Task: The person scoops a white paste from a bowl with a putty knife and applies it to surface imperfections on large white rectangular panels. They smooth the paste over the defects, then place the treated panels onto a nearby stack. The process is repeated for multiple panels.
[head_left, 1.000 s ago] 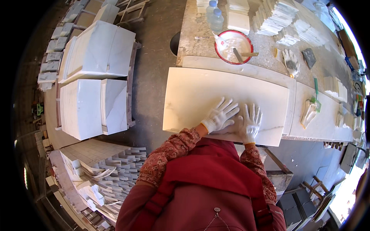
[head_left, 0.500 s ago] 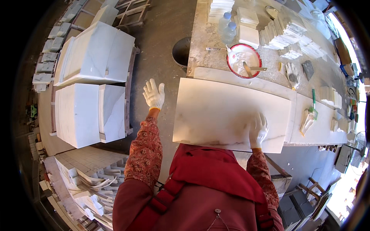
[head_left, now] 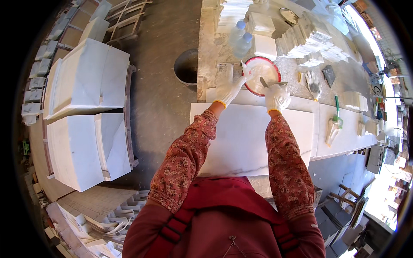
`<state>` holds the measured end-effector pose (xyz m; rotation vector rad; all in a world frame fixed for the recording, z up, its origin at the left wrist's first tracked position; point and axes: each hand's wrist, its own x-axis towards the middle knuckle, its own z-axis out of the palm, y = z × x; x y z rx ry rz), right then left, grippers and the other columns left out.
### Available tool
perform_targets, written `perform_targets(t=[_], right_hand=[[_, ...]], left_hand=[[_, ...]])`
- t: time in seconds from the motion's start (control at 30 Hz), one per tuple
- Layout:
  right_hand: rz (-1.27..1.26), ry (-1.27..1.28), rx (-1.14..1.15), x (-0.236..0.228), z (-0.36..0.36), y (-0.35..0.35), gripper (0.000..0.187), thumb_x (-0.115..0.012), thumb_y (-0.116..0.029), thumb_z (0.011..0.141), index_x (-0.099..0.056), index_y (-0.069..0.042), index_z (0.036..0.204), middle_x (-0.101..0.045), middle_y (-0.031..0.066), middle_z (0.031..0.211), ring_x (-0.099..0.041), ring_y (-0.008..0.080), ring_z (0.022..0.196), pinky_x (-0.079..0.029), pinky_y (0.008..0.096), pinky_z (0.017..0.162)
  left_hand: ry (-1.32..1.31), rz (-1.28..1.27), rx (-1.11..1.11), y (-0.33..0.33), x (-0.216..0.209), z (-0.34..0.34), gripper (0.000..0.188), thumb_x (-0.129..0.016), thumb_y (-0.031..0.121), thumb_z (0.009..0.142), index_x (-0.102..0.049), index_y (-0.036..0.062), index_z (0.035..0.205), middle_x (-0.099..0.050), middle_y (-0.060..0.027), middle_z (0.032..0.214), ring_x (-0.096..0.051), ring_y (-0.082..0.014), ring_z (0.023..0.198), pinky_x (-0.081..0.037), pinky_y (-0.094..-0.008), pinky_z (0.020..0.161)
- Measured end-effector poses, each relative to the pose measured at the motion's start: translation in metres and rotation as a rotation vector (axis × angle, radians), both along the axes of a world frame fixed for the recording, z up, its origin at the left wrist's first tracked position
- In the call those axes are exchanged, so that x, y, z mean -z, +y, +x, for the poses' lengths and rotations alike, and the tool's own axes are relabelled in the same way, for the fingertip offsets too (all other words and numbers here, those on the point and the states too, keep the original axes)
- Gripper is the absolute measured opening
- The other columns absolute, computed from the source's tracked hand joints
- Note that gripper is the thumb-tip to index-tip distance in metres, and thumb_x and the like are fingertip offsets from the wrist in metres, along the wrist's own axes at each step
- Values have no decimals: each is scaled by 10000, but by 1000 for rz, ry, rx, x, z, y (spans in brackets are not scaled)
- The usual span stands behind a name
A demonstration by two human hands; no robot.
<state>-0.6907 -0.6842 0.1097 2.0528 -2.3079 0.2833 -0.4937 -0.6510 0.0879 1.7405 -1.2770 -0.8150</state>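
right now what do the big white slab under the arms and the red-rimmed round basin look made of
Big white flat slab: looks like marble, smooth, pale with faint grey veins. Red-rimmed round basin: probably plastic or enamel, hard to tell. Gloves on left hand and right hand: white knit fabric.

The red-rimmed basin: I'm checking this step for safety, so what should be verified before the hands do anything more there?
1. Both hands gloved: left hand and right hand wear white gloves: ok.
2. Left hand at the rim of the red-rimmed basin: ok.
3. Right hand's grip on the scraper: cannot tell.
4. White slab lies flat on the bench: ok.
5. Plastic bottles stand close behind the basin: not ok.
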Motion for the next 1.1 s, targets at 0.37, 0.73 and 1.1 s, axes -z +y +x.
perform_targets(t=[0.37, 0.73, 1.1], right_hand=[[79, -138, 147, 2, 5, -9, 273, -695, -331, 756, -770, -98, 877, -699, 142, 954, -686, 350, 885, -546, 472, 753], [117, -1012, 168, 6, -31, 21, 253, -652, -303, 904, -700, -74, 999, -715, 97, 789, -671, 242, 708, -505, 389, 673], [104, -713, 136, 32, -33, 8, 260, -694, -343, 863, -756, -115, 972, -723, 136, 813, -703, 299, 767, -536, 388, 714]], left_hand=[[-86, 58, -130, -62, 22, -40, 659, -717, 598, 768, -605, 88, 1170, -657, -146, 1141, -611, -346, 1040, -475, -479, 875], [302, -157, -196, -48, 37, -32, 519, -684, 408, 886, -590, 73, 1271, -620, -124, 1117, -567, -317, 1081, -437, -433, 964], [1021, -83, -170, 101, -12, 58, 450, -572, 214, 1022, -370, 87, 1404, -456, -96, 1462, -593, -224, 1167, -527, -444, 980]])
